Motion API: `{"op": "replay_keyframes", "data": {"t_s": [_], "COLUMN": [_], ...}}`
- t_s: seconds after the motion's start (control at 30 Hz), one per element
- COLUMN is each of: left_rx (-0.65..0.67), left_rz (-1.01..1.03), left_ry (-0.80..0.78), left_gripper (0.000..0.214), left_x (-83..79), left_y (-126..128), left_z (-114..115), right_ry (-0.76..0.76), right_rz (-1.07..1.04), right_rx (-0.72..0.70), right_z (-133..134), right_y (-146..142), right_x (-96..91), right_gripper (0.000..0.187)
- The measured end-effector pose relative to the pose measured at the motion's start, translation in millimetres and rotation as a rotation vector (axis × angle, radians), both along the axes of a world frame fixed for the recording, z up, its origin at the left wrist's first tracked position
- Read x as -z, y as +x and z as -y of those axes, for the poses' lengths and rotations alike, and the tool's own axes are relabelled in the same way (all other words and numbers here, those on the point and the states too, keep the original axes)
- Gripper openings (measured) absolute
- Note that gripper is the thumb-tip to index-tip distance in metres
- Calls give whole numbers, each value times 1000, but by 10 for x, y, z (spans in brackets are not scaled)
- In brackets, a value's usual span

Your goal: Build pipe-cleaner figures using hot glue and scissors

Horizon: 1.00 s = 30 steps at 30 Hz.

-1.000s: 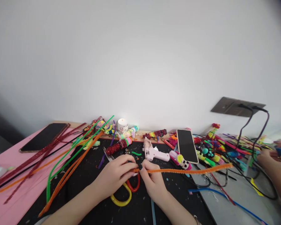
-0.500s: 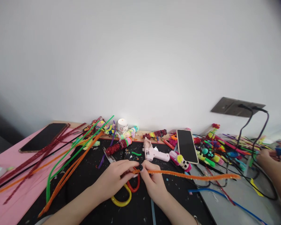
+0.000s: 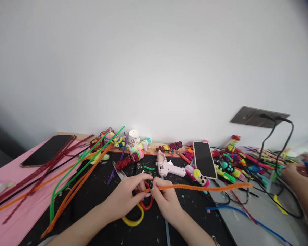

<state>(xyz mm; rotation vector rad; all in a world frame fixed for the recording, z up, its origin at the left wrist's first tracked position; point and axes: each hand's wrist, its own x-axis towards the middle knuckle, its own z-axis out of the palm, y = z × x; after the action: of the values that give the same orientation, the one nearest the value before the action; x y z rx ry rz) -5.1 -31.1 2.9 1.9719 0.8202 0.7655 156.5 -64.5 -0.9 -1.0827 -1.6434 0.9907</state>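
An orange pipe cleaner (image 3: 207, 187) runs between my hands, its long free end reaching out to the right. My left hand (image 3: 128, 193) pinches its short left end, where finger and thumb partly cover it. Close beside it, my right hand (image 3: 165, 198) has thumb and fingers closed on the same pipe cleaner. Under my hands lie scissors (image 3: 133, 222) with one yellow and one red handle loop, partly hidden. Just beyond sits a pale pink glue gun (image 3: 170, 168), and to its right a pink and yellow pipe-cleaner figure (image 3: 200, 177).
At left, green (image 3: 66, 177), orange and dark red pipe cleaners (image 3: 46, 168) cross a pink sheet (image 3: 23, 198) beside a phone (image 3: 47, 150). Another phone (image 3: 204, 159) stands near a colourful heap at right. Black cables hang from a wall socket (image 3: 248, 116). Another person's hand (image 3: 297, 179) is at far right.
The orange pipe cleaner's free end has drawn in a little to the left and tilted up slightly. My right hand has shifted slightly left.
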Motion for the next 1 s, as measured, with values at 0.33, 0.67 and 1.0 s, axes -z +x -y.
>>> {"op": "replay_keyframes", "data": {"t_s": [0.33, 0.67, 1.0], "left_rx": [-28, -201, -89], "left_rz": [378, 512, 578], "left_ry": [-498, -486, -401], "left_gripper": [53, 40, 33], "left_x": [22, 32, 59], "left_y": [23, 25, 4], "left_z": [-38, -116, -119], "right_ry": [-68, -50, -88], "right_rz": [-193, -49, -61], "right_rx": [241, 244, 238], "right_z": [-48, -49, -70], "right_y": [22, 0, 6], "right_x": [86, 31, 49], "right_gripper": [23, 24, 24]}}
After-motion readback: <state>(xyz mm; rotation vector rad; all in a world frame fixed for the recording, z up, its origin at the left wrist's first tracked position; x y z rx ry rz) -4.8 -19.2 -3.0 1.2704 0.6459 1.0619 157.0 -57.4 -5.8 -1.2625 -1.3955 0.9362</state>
